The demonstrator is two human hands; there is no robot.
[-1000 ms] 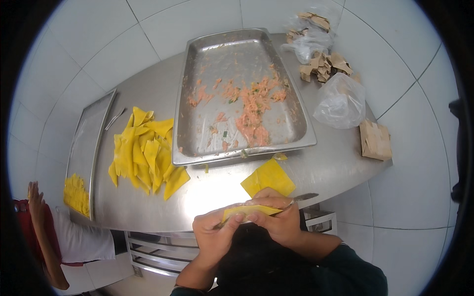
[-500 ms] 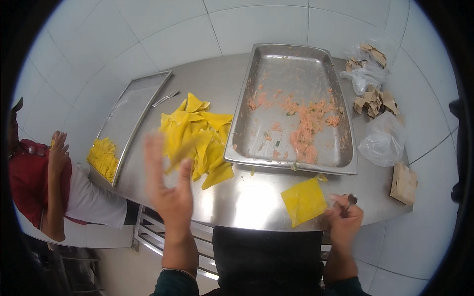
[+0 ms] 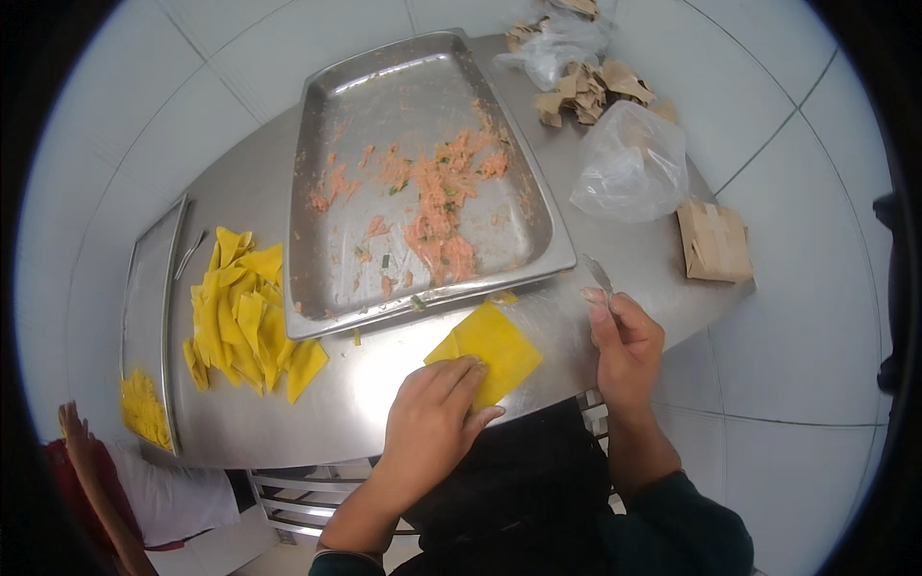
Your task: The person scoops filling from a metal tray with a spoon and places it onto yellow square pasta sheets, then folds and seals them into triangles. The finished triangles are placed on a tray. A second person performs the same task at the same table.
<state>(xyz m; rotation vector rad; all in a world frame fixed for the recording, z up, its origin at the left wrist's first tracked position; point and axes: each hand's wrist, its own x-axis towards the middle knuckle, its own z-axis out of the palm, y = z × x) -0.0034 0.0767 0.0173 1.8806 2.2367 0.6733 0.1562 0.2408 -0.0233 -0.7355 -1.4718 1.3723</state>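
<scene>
A square yellow dough sheet (image 3: 504,357) lies on the steel table near its front edge. My left hand (image 3: 429,408) rests on the near-left part of the sheet, fingers laid over it and thumb apart, covering that corner. To the right, my right hand (image 3: 626,348) is closed around a small spoon-like metal utensil (image 3: 597,275), held upright; its kind is not fully clear. Beyond the sheet stands a large steel pan (image 3: 562,261) with smears of pinkish-orange filling (image 3: 444,216) flecked with green. Left of the pan, several yellow dough pieces (image 3: 235,317) are heaped loosely.
On the far left a shallow metal tray (image 3: 144,288) holds yellow shreds (image 3: 146,408), with a fork (image 3: 190,255) beside it. Torn brown paper (image 3: 586,91), a clear plastic bag (image 3: 634,163) and a brown paper package (image 3: 714,242) line the right side. Another person's arm (image 3: 101,490) shows lower left.
My left hand has come down from the air near the heap onto the dough sheet. My right hand has lifted its utensil upright. The view has swung to the right.
</scene>
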